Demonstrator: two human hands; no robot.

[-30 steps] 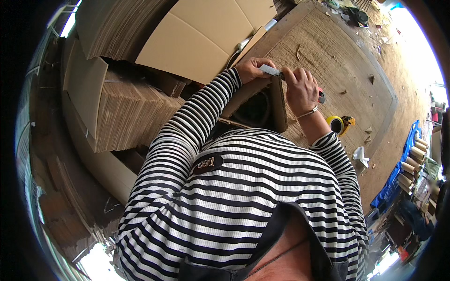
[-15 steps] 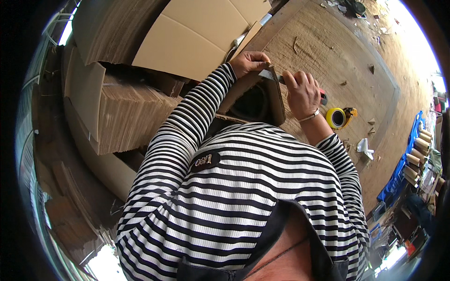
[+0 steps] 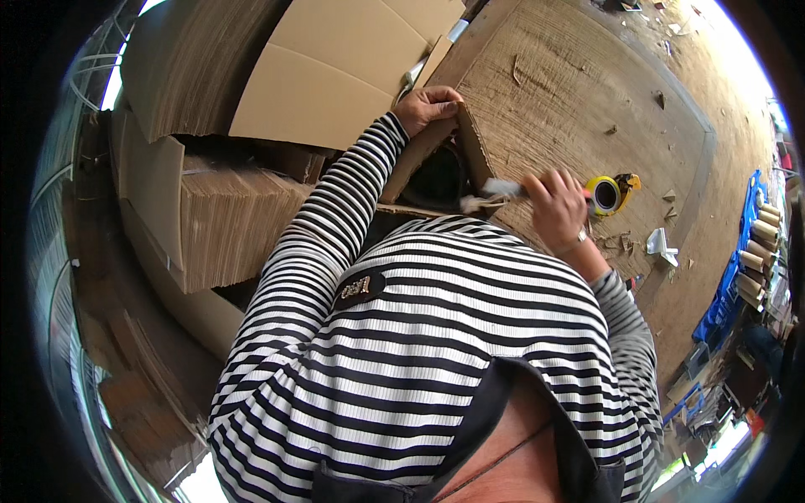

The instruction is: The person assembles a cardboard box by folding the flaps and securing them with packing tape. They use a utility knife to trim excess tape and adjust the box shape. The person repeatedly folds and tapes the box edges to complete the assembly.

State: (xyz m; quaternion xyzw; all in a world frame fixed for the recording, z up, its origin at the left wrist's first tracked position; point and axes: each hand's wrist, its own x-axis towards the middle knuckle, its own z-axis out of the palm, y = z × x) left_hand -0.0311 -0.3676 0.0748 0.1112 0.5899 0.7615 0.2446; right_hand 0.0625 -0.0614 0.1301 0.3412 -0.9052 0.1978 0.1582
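My left hand [image 3: 428,109] pinches the far corner of a triangular cardboard form [image 3: 476,151], which stands against my body at the table's near edge. Its hollow middle is dark. My right hand [image 3: 557,208] is closed round the handle of a knife [image 3: 506,189], with a bit of red showing by the fingers. The blade, smeared by motion, points left at the near end of the form's right wall. Beside it lies a pale, blurred strip [image 3: 484,202]. Whether blade and cardboard touch I cannot tell.
Just right of my right hand lies a yellow tape roll [image 3: 605,195]. A crumpled white scrap [image 3: 662,247] and several cardboard bits lie on the wooden table [image 3: 553,92]. Stacked cardboard [image 3: 239,222] and a large sheet [image 3: 323,75] rise at left. Several brown tubes [image 3: 757,243] lie far right.
My right hand has brought the knife from the form's far corner toward me, down to the near end of the right wall. My left hand still holds the corner, shifted slightly left.
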